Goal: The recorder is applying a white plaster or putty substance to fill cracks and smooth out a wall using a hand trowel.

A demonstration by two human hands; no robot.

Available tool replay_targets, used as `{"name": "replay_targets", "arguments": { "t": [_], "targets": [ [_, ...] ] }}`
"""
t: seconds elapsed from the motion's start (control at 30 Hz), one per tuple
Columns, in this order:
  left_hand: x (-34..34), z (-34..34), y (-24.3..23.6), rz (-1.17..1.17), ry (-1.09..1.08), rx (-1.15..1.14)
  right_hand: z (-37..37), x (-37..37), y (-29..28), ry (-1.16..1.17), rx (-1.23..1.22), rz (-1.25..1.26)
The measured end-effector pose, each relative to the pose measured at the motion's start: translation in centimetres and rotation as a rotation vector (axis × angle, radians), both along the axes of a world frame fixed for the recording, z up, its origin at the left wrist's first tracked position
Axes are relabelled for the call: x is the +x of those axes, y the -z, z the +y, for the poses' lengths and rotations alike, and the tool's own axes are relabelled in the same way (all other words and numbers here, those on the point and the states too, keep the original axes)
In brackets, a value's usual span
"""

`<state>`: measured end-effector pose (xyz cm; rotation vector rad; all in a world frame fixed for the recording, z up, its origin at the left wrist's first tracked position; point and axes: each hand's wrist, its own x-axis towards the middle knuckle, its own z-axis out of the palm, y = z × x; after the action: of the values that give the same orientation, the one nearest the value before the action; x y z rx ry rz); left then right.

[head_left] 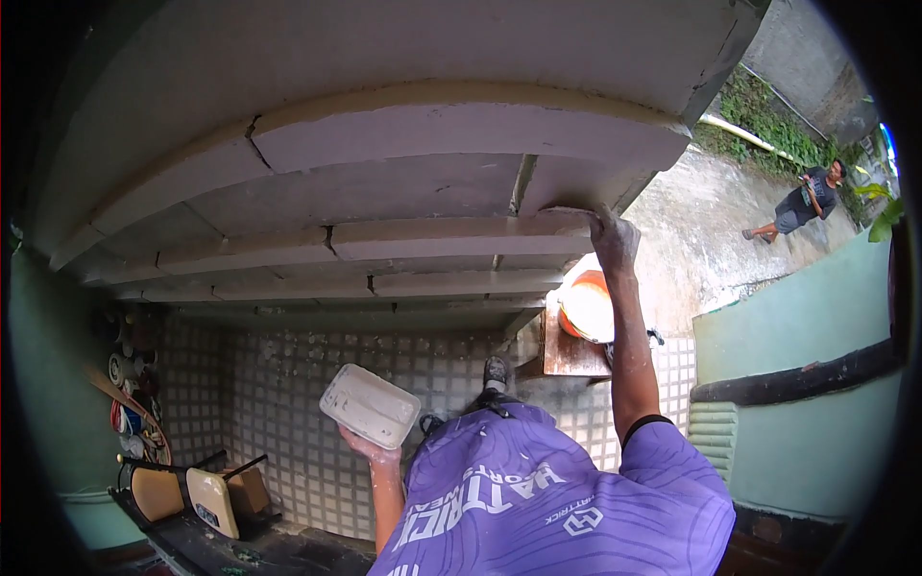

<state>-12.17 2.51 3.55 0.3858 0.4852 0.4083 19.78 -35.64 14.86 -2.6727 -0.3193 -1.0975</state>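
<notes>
My right hand point(615, 240) is raised to the ceiling, closed around a putty knife point(569, 209). Only the thin blade edge shows, close to or touching a grey ceiling panel point(576, 182) beside a long pale beam point(432, 238). The fingers cover its handle. Lower down on the left, my left hand point(370, 444) supports a white rectangular plastic tub point(370, 405), smeared with pale filler. The fingers are partly hidden beneath the tub. White residue coats both hands.
An orange bucket point(584, 305) stands on a brown wooden table point(567, 353) below my right arm. Chairs point(211, 501) and stacked odds and ends point(134, 403) sit at the left. Another person point(812, 200) stands outside at the far right. Cracked beams cross overhead.
</notes>
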Motion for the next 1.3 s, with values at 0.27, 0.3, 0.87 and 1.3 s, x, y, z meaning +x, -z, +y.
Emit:
{"name": "replay_targets", "arguments": {
  "t": [0.27,0.3,0.87,1.3],
  "targets": [
    [0.6,-0.1,0.4,0.039,-0.045,0.04,-0.8,-2.2,-0.7,-0.159,0.224,-0.232],
    [0.7,-0.2,0.4,0.042,-0.046,0.04,-0.8,-2.7,-0.7,-0.129,0.211,-0.11],
    [1.8,-2.3,-0.5,0.041,0.006,0.061,2.1,-7.6,-4.5,-0.385,0.678,-0.084],
    [2.7,-3.5,-1.3,0.051,0.048,0.122,4.4,-8.7,-0.6,-0.93,1.602,0.338]
  ]
}}
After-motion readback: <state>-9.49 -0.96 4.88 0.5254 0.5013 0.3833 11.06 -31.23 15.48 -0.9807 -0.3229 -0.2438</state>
